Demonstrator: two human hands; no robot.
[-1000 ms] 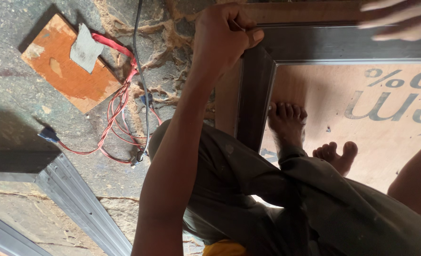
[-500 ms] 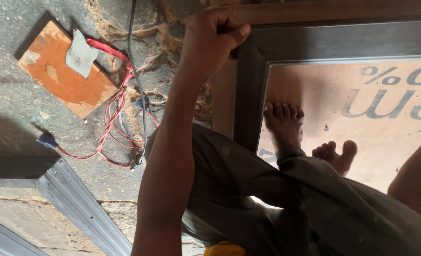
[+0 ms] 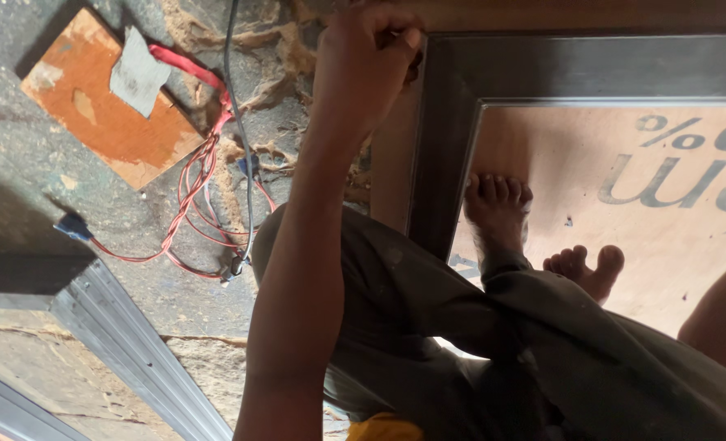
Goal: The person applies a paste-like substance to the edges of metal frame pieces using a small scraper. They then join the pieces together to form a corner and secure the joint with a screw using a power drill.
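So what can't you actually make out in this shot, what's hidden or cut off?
- Left hand, head view: closed at the corner of the dark metal frame; its curled fingers hide whatever the grip holds.
- Right hand: only a forearm shows at the right edge; the hand is cut off.
- Red wires: their upper end runs under the grey scrap on the orange board.
- Yellow object: cut by the bottom edge.
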